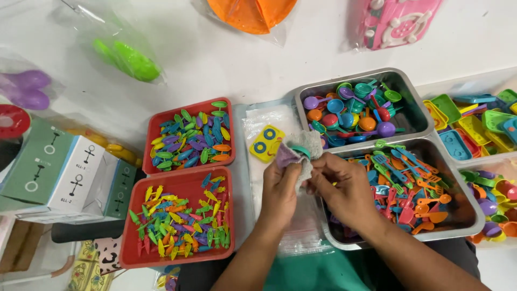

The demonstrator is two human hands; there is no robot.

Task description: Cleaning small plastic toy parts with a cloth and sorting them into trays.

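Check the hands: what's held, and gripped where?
Both hands, left hand and right hand, pinch a grey cloth by its lower part. Small purple and teal pieces sit in it; their hold is unclear.

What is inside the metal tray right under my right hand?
The metal tray holds small coloured toy spatulas and turners. The right hand and forearm cover its left part, so what lies there cannot be seen.

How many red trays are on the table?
2. One red tray, filled with small leaf-shaped pieces, sits left of the hands. The other red tray lies directly below it, nearer the person, holding small multicoloured pieces. More could lie outside the camera's view.
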